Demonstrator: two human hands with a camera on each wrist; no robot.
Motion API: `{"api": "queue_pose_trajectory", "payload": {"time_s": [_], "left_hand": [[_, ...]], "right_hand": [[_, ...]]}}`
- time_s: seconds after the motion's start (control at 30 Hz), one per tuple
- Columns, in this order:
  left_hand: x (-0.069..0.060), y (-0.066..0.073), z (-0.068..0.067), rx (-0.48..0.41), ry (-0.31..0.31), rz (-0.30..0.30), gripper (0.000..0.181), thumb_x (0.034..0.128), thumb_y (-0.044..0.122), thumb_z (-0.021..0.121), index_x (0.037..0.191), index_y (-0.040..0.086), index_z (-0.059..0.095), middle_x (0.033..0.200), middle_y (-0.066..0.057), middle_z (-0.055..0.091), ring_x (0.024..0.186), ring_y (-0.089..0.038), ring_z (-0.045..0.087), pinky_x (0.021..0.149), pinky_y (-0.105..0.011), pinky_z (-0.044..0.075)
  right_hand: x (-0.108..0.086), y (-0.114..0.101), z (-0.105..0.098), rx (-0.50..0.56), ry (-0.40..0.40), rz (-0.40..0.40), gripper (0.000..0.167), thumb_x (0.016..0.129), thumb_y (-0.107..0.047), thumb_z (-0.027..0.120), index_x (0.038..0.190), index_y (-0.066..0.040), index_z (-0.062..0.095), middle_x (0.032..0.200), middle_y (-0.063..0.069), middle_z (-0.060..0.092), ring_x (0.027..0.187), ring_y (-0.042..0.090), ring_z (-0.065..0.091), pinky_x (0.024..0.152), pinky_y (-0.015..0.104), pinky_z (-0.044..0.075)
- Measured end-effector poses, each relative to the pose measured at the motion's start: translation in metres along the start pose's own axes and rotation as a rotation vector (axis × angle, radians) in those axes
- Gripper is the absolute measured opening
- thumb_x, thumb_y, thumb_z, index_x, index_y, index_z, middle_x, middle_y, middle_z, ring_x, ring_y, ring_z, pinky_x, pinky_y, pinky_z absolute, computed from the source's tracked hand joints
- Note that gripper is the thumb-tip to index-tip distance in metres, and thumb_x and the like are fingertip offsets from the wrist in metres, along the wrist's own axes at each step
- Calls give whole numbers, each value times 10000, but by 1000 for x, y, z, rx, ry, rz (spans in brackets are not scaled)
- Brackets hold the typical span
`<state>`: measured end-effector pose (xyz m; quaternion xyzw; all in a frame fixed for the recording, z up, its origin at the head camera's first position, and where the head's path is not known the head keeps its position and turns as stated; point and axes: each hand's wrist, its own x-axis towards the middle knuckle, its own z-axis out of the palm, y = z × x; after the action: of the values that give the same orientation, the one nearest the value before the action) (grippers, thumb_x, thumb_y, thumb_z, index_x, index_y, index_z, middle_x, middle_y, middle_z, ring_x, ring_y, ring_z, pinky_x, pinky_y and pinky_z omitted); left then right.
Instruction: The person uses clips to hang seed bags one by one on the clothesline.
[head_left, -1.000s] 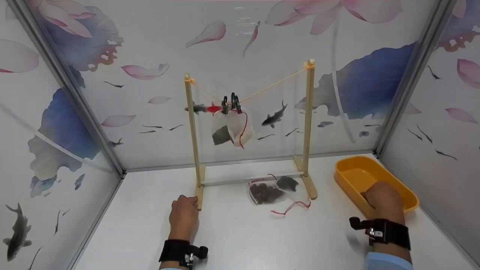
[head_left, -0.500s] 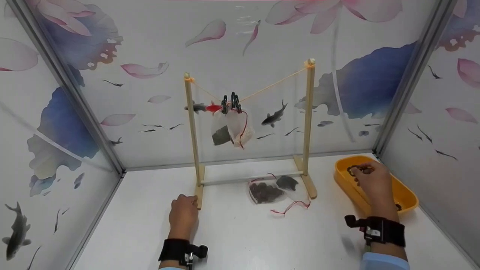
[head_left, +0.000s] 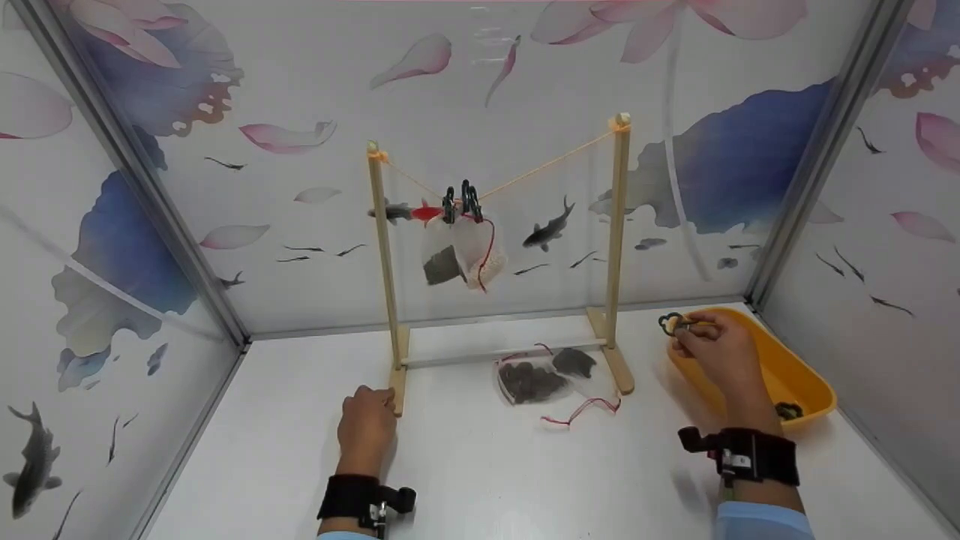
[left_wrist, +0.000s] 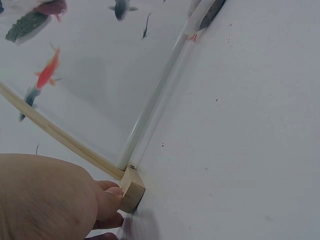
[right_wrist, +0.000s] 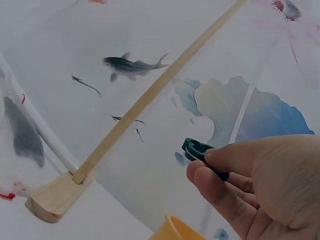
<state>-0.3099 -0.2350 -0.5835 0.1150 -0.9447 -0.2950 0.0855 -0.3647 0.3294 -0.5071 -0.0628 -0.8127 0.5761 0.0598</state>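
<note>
My left hand (head_left: 366, 427) holds the front end of the wooden stand's left foot (left_wrist: 132, 190), thumb and fingertips against the block. My right hand (head_left: 724, 356) pinches a dark green clothespin (right_wrist: 197, 150) between thumb and fingers, above the left rim of the yellow basin (head_left: 814, 375). Two mesh pouches hang from the stand's sagging string, one with a dark green filling (head_left: 442, 264), the other with pale grains (head_left: 491, 268). Dark clothespins (head_left: 470, 201) pin them there. Two more pouches with dark contents (head_left: 531, 381) lie under the crossbar, red drawstrings loose.
Another dark clothespin (head_left: 787, 410) lies in the basin's near end. The stand's right post (head_left: 616, 247) rises between the basin and the hanging pouches. Printed panels (head_left: 300, 300) wall in the white table (head_left: 480, 472) at the back and both sides.
My right hand has come up out of the basin with a clothespin and moved left and away from me to the rim. The left hand stays on the stand's foot.
</note>
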Motion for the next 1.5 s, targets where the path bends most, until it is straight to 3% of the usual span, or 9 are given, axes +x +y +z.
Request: {"api": "queue_pose_trajectory", "payload": {"time_s": [0.13, 0.33, 0.47, 0.7, 0.93, 1.2, 1.33, 1.43, 1.5], "left_hand": [[0, 2, 0, 8, 1, -5, 312, 1096, 73, 656, 1359, 59, 824, 1155, -170, 709, 1107, -372, 649, 781, -426, 563], [1, 4, 1, 31, -2, 2, 309, 1103, 95, 669, 1371, 53, 816, 1189, -196, 717, 1127, -396, 661, 809, -478, 592], [1, 5, 1, 40, -2, -4, 312, 1107, 102, 673, 1382, 60, 813, 1208, -205, 723, 1142, -405, 667, 832, -502, 605], [2, 6, 0, 29, -17, -20, 322, 1113, 104, 668, 1405, 58, 799, 1221, -207, 717, 1162, -413, 662, 832, -496, 602], [2, 3, 4, 18, -18, -24, 330, 1107, 89, 659, 1402, 70, 804, 1232, -196, 715, 1176, -410, 653, 827, -483, 598], [1, 3, 2, 34, -4, 5, 313, 1104, 95, 663, 1373, 29, 807, 1224, -225, 715, 1163, -447, 671, 853, -535, 617], [-1, 20, 4, 44, 41, 45, 266, 1089, 98, 687, 1297, 5, 824, 1224, -234, 727, 1155, -440, 704, 881, -561, 639], [-5, 54, 14, 41, 56, 128, 227, 1081, 138, 732, 1254, 38, 840, 1227, -183, 746, 1187, -393, 718, 921, -530, 646], [-8, 84, 24, 43, 50, 227, 204, 1073, 169, 759, 1225, 69, 850, 1208, -140, 752, 1192, -354, 720, 947, -503, 641]], "right_hand": [[2, 3, 0, 14, -31, 39, 594, 1069, -240, 824, 1576, -28, 597, 1183, -47, 822, 1003, 51, 810, 896, 183, 659], [4, 4, -1, 26, -122, 80, 652, 1096, -202, 779, 1677, -66, 516, 1420, 70, 793, 1105, 23, 798, 965, 167, 638], [3, -1, 2, -21, -107, 83, 597, 1149, -229, 707, 1683, -51, 507, 1484, 177, 759, 1114, 63, 802, 970, 186, 644], [0, -3, 9, -124, -32, 29, 380, 1209, -191, 568, 1494, 45, 651, 1351, 269, 768, 1021, 164, 803, 905, 246, 683], [0, 1, 12, -62, -79, 31, 372, 1218, -291, 558, 1455, -12, 619, 1305, 221, 792, 999, 155, 827, 860, 224, 676], [2, 8, 16, 42, -98, 12, 362, 1215, -205, 558, 1484, 13, 664, 1232, 201, 781, 1014, 206, 818, 898, 241, 682], [2, 11, 18, 104, -107, 25, 379, 1219, -173, 534, 1524, 22, 646, 1190, 134, 776, 997, 160, 797, 926, 247, 681], [2, 12, 18, 158, -104, 34, 387, 1220, -160, 522, 1536, 37, 630, 1150, 88, 774, 986, 147, 796, 940, 257, 682], [2, 12, 19, 192, -103, 47, 386, 1220, -165, 521, 1532, 34, 631, 1131, 68, 772, 980, 144, 796, 949, 261, 681]]}}
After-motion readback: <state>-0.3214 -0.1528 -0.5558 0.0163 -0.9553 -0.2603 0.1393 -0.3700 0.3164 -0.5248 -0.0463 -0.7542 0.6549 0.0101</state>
